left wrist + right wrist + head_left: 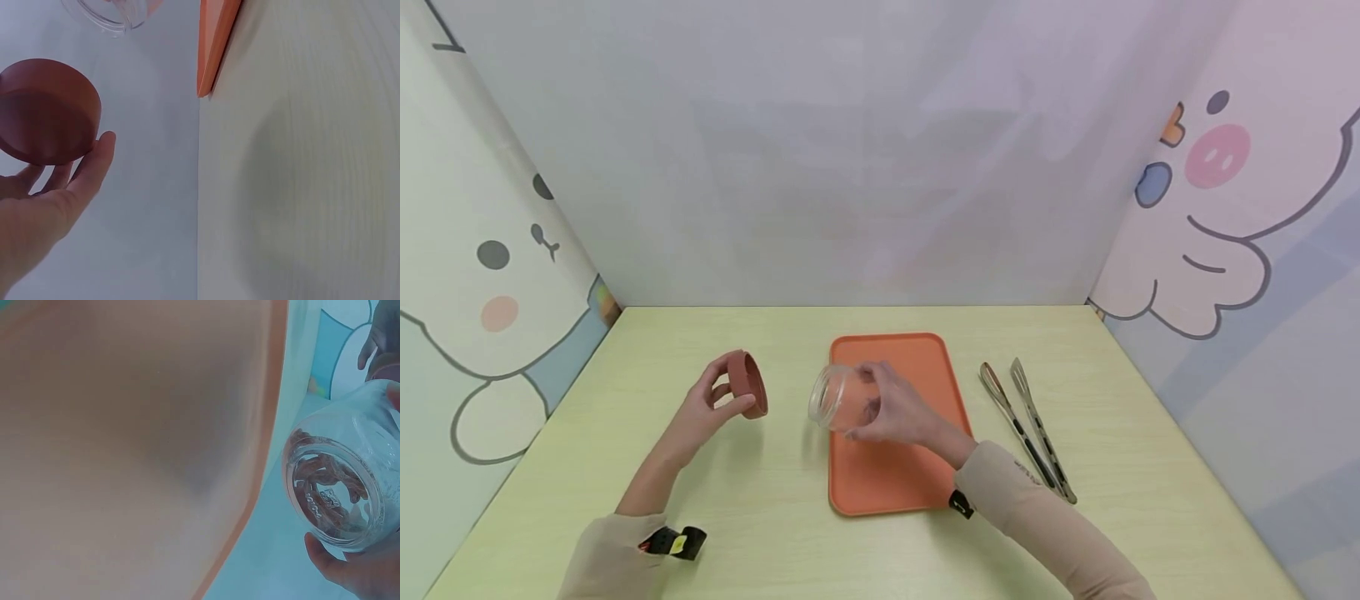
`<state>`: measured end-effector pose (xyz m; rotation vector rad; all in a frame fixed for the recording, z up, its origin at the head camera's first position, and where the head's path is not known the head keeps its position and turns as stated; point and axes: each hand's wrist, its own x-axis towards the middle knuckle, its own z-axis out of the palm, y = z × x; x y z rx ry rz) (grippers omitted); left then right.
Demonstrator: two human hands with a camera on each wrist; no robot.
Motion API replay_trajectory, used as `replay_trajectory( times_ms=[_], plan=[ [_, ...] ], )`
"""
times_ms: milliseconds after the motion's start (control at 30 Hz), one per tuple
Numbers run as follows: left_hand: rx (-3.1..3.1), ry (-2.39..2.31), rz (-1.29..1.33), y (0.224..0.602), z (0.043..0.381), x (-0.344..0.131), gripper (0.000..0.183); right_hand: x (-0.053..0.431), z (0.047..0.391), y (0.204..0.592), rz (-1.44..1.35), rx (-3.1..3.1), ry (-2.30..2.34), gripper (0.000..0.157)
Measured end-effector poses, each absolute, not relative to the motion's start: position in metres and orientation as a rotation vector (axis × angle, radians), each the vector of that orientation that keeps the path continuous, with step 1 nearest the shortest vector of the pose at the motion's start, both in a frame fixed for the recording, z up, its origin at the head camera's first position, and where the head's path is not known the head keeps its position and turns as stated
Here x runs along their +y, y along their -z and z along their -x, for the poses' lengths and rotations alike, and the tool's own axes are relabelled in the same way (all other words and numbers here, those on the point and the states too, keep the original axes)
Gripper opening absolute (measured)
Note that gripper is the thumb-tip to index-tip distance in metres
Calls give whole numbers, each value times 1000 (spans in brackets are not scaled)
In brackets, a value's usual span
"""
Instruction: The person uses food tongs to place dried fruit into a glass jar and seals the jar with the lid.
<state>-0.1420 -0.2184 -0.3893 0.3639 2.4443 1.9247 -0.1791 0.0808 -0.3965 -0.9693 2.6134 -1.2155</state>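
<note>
My left hand holds a round reddish-brown lid by its rim, between thumb and fingers. The lid is tilted on edge, its hollow side facing right. Across from it, my right hand grips a clear jar near its base. The jar lies sideways in the air over the left edge of the orange tray, mouth toward the lid. A gap separates lid and jar. In the right wrist view, brownish shapes show through the base of the jar.
Two long slim utensils lie slanted to the right of the tray: one with a loop-shaped head, one with a flat slotted head. A pale wood-grain table lies beneath, with curtains behind and at both sides.
</note>
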Motion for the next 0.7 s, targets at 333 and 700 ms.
replay_trajectory(
  times_ms=[333, 700],
  plan=[
    [2376, -1838, -444, 384, 143, -202, 72, 82, 179, 396, 1197, 2827, 970, 84],
    [2410, -1763, -477, 388, 146, -188, 72, 86, 180, 401, 1298, 2982, 776, 85]
  ],
)
